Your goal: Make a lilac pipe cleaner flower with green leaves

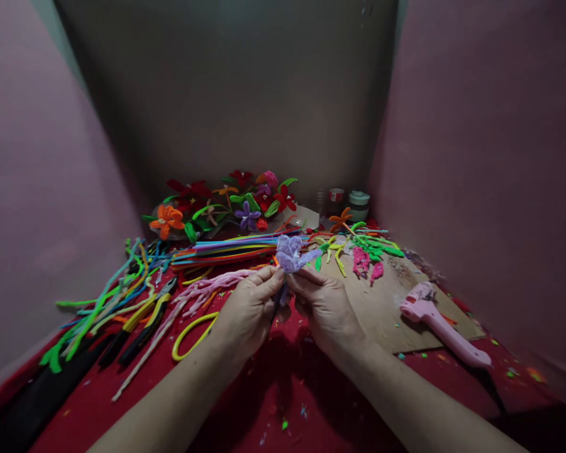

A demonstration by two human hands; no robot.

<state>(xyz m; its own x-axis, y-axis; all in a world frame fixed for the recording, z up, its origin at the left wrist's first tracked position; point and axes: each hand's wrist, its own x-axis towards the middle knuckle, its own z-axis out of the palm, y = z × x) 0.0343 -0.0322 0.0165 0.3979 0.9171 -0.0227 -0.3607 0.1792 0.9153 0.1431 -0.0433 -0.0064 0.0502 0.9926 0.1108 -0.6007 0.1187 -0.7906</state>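
Observation:
A light purple fuzzy flower stands upright at the middle, its petals above the fingertips. My left hand pinches its base from the left, fingers closed. From the right, my right hand also has closed fingers on the flower, at the lower petals. The two hands nearly touch. A thin dark stem runs down beside my left fingers, and its lower part is partly hidden by them.
Pliers and green pipe cleaners lie left, near a yellow loop. Long coloured pipe cleaners and finished flowers are behind. On the right, a pink glue gun rests on a brown board.

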